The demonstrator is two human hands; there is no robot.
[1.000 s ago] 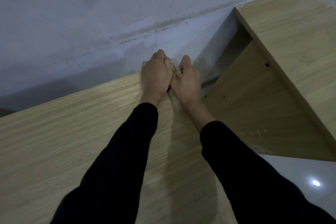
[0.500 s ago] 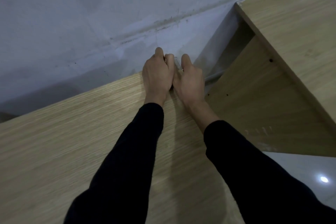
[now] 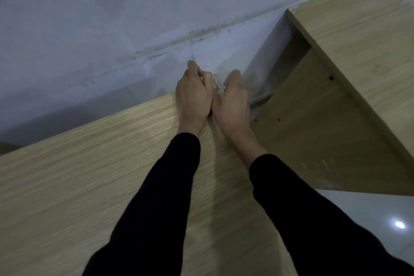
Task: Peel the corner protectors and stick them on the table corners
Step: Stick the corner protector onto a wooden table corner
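Observation:
A light wood table (image 3: 89, 186) fills the lower left, and its far right corner lies under my hands. A small clear corner protector (image 3: 217, 80) shows between my fingertips at that corner. My left hand (image 3: 193, 94) curls over the corner from the left, fingers bent onto the protector. My right hand (image 3: 233, 98) wraps the same corner from the right side, fingers hidden over the edge. The two hands touch each other. Most of the protector is hidden.
A grey-blue wall (image 3: 134, 17) with a stained skirting line runs close behind the table. A second wood table (image 3: 358, 56) stands to the right, its side panel (image 3: 324, 141) facing the gap. Glossy floor (image 3: 380, 219) shows at the lower right.
Both hands stay on the corner. My fingers have shifted slightly on the protector, and the clear piece shows a little more between the fingertips.

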